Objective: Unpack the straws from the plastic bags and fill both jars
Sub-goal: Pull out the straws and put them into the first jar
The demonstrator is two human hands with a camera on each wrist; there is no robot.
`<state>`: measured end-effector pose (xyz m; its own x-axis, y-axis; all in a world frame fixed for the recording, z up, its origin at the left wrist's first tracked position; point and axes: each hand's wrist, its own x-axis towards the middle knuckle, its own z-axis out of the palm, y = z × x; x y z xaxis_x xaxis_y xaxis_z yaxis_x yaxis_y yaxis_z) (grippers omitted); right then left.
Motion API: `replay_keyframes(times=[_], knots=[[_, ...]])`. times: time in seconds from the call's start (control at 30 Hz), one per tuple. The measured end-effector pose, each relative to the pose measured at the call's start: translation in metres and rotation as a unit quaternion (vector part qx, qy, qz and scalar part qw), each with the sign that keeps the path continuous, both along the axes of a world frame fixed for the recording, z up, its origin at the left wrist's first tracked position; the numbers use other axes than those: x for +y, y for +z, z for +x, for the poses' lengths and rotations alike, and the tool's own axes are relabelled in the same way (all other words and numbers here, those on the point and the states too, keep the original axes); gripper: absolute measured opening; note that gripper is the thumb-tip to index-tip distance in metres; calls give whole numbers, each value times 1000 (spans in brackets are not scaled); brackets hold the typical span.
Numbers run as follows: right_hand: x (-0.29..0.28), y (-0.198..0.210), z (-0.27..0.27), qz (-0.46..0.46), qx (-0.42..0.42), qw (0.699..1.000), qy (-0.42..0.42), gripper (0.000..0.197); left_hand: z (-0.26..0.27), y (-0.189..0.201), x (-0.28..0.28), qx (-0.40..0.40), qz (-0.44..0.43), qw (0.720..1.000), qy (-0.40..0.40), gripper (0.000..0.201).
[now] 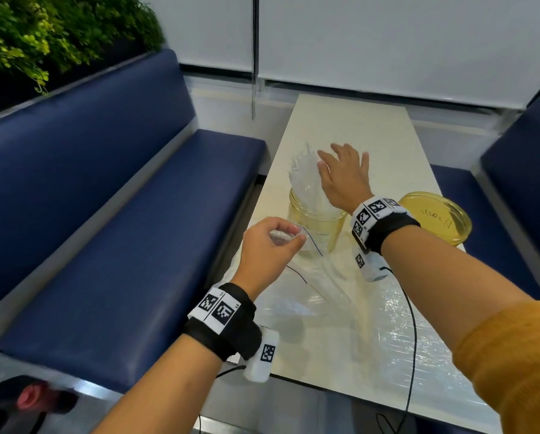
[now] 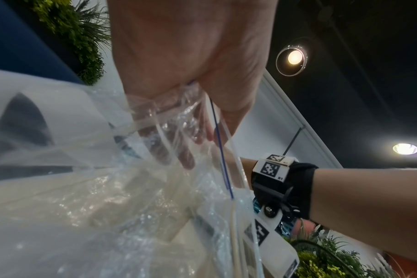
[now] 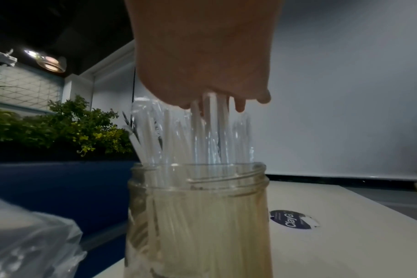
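Note:
A clear jar (image 1: 317, 225) (image 3: 198, 216) stands on the pale table (image 1: 372, 136), packed with upright wrapped white straws (image 1: 306, 180) (image 3: 191, 143). My right hand (image 1: 343, 173) (image 3: 202, 75) is spread flat, fingers straight, and rests on the straw tops. Nearer me, my left hand (image 1: 271, 245) (image 2: 186, 75) grips the gathered mouth of a clear plastic bag (image 1: 325, 296) (image 2: 107, 197) with a blue line along its edge. The bag drapes over the table's near end. A second jar (image 1: 434, 216) stands to the right and looks empty.
Blue padded benches (image 1: 121, 214) run along both sides of the narrow table. Green plants (image 1: 43, 36) sit behind the left bench. A round dark sticker (image 3: 293, 219) lies on the table beyond the filled jar. Black cables (image 1: 412, 339) trail from my wrist cameras.

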<state>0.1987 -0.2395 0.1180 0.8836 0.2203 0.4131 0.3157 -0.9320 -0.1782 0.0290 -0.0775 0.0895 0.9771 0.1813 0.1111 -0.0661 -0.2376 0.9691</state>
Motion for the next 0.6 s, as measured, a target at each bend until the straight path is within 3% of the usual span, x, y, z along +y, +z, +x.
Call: replay_keyframes(times=[0.07,0.17,0.27,0.37,0.5,0.53,0.6], knots=[[10,11,0,19,-15,1000,7,50,1,1,1,7,-1,1000,-2,10],[34,38,2,31,-82,991,102,50,2,4,2,15,1,1000,-4,8],[44,38,10,-90,-7,983,162,43,3,9,1,18,2,1000,-14,17],[39,22,8,-195,87,966,143,41,3,11,1,20,-4,1000,-24,26],[28,21,6,-118,-36,988,95,42,0,12,0,19,-14,999,-44,32],[23,20,6,-108,-45,990,74,44,-1,13,1,17,-14,999,-49,34],[11,13,4,-122,16,991,55,44,-2,14,0,16,-14,998,-60,39]])
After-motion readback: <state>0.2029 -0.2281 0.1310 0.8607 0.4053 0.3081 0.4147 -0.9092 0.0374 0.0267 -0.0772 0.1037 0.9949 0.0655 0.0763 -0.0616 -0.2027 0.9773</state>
